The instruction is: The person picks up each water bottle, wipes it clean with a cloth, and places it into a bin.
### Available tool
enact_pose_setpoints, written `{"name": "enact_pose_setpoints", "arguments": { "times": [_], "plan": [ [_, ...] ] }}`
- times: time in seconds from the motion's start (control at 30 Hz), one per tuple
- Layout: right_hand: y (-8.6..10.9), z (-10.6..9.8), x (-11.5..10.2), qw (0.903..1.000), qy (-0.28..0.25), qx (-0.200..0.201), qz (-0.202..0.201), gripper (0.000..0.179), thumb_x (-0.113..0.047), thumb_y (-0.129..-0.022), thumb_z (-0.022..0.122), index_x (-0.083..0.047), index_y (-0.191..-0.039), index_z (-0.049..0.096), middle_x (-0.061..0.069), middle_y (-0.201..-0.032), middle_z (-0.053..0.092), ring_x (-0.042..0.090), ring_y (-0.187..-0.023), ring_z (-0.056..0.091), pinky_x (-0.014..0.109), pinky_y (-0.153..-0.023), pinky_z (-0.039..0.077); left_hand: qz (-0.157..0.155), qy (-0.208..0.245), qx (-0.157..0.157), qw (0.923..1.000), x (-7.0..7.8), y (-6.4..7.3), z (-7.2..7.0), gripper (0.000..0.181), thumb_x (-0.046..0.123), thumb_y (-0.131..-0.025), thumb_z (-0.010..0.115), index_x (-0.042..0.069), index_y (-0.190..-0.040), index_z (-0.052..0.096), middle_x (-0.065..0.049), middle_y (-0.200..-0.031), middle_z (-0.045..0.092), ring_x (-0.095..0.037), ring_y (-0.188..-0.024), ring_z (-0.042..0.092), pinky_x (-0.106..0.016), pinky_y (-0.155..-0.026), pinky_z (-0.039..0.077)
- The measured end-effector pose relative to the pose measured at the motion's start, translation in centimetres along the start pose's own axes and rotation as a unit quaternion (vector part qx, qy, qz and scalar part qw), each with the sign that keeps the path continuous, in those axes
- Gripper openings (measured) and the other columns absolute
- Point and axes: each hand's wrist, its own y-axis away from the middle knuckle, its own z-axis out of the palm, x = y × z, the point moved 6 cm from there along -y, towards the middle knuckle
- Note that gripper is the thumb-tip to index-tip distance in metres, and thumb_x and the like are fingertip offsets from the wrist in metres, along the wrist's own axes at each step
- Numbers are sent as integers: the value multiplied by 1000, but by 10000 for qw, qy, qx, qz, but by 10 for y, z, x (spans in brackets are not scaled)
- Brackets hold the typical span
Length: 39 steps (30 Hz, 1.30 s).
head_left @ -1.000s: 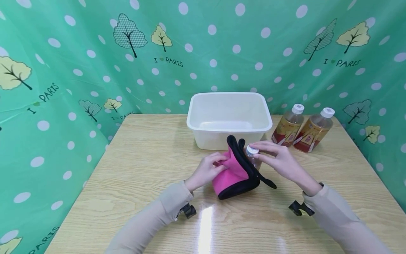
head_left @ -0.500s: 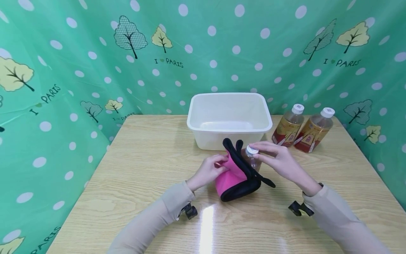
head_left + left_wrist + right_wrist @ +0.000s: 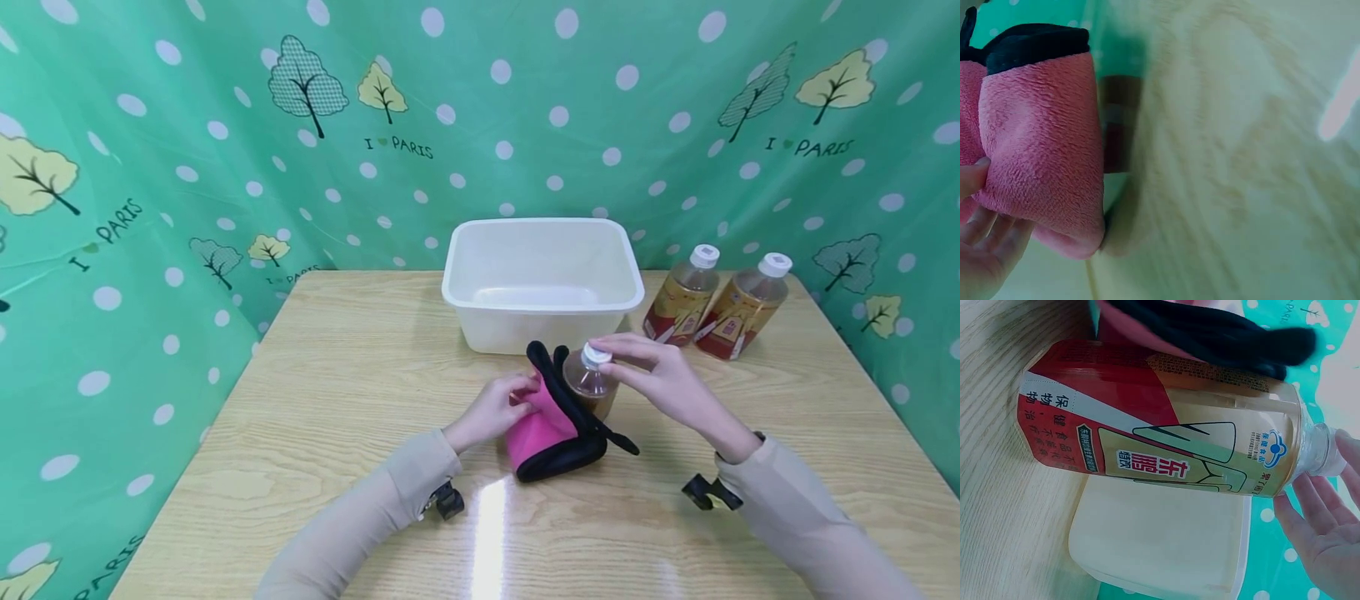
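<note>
My left hand (image 3: 491, 412) pinches the side of a fuzzy pink cloth pouch (image 3: 536, 429) with black trim. In the left wrist view the thumb and fingers grip a fold of the pink fabric (image 3: 1041, 134). Just right of the pouch stands a drink bottle (image 3: 587, 385) with a white cap. My right hand (image 3: 663, 375) holds this bottle by its cap and neck. Its red and gold label (image 3: 1166, 434) shows fully in the right wrist view, outside the pouch. The pouch's black edge hides the bottle's lower part in the head view.
A white plastic bin (image 3: 543, 325) stands behind the pouch and bottle. Two similar bottles, one (image 3: 682, 296) beside the other (image 3: 742, 307), stand at the back right of the wooden table (image 3: 360, 358). A green patterned curtain (image 3: 480, 108) hangs behind.
The pouch has shifted slightly down and toward the left, away from the bottle, with my left hand on it. More of the bottle shows. My right hand has stayed in place.
</note>
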Motion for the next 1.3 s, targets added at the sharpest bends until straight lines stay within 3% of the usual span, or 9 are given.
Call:
{"name": "enact_pose_setpoints", "arguments": {
  "times": [0.2,0.4,0.6,0.77,0.97,1.3],
  "plan": [
    [1,0,2,9999,70,-47,117,31,-15,-83,60,-12,-114,60,4,-116,57,-3,-102,48,27,-82,47,-53,-567,-209,9982,-5,1,4,22,-6,-75,59,-4,-97,62,-14,-102,61,-22,-94,57,-23,-84,45],
    [1,-1,2,9999,72,-31,126,31,-15,-83,60,-12,-114,60,4,-116,57,-3,-102,48,31,-83,47,-82,-747,-304,9967,-8,0,7,21,-6,-75,59,-3,-95,63,-12,-98,62,-20,-90,58,-23,-81,46],
    [1,-1,3,9998,24,-50,169,31,-15,-83,60,-12,-114,60,5,-116,57,-4,-101,48,19,-81,45,-67,-592,-188,9980,-2,0,2,22,-7,-76,58,-2,-96,63,-12,-99,62,-21,-93,57,-23,-84,45],
    [0,-1,2,10000,-9,-16,84,31,-14,-83,60,-11,-114,60,5,-116,58,-3,-101,49,20,-80,46,85,-431,54,9990,13,-3,-7,21,-8,-76,59,-4,-96,62,-14,-96,62,-20,-84,58,-19,-74,47],
    [1,-1,2,10000,-47,-29,79,32,-13,-83,60,-10,-114,60,6,-115,57,-2,-99,50,15,-78,45,320,-375,199,9986,25,-6,-15,20,-8,-76,58,-5,-95,63,-14,-96,62,-20,-82,59,-18,-72,48],
    [1,0,2,9999,-21,-62,115,31,-14,-83,60,-10,-114,60,6,-115,57,-2,-99,49,14,-78,44,176,-368,97,9991,21,-6,-12,19,-9,-75,58,-5,-93,62,-15,-97,61,-21,-82,59,-17,-72,48]
  ]
}}
